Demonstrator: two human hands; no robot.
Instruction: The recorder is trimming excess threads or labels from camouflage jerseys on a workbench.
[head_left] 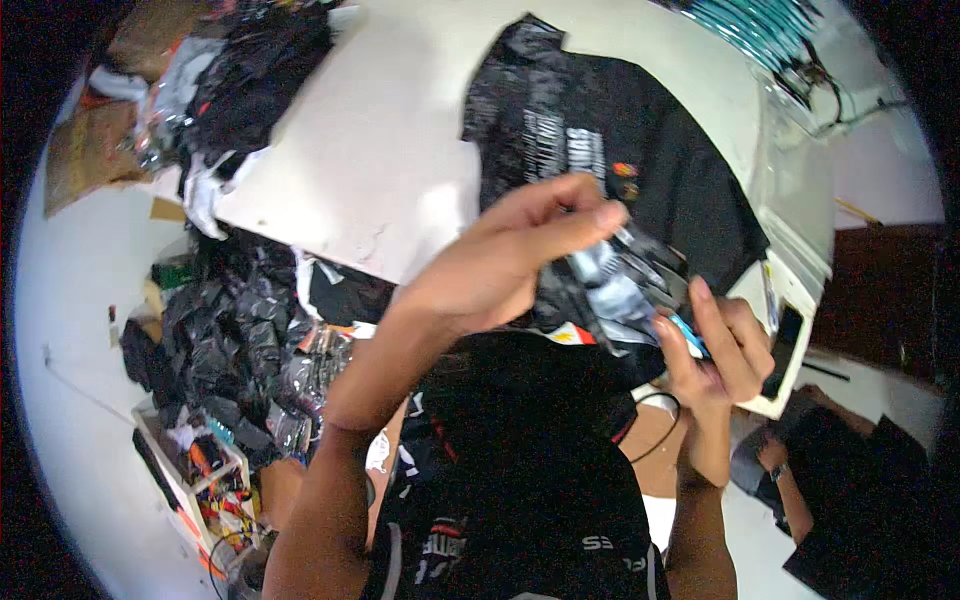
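Observation:
Between my two hands is a shiny, crumpled piece of clear-and-dark plastic, perhaps a packet, though I cannot make out what is in it. My left hand pinches its upper end between thumb and fingers. At the lower right end, my right hand grips it, with a small bright blue part showing by the fingers. Under and beyond my hands a black shirt with white print and a small coloured emblem lies spread on the white table. Its near part is partly hidden by my hands.
Dark garments and plastic bags are heaped at the table's far left. Black plastic packages pile up below, beside an open box of small items. A phone lies at the right edge. Another person sits at lower right. Teal hangers are at far right.

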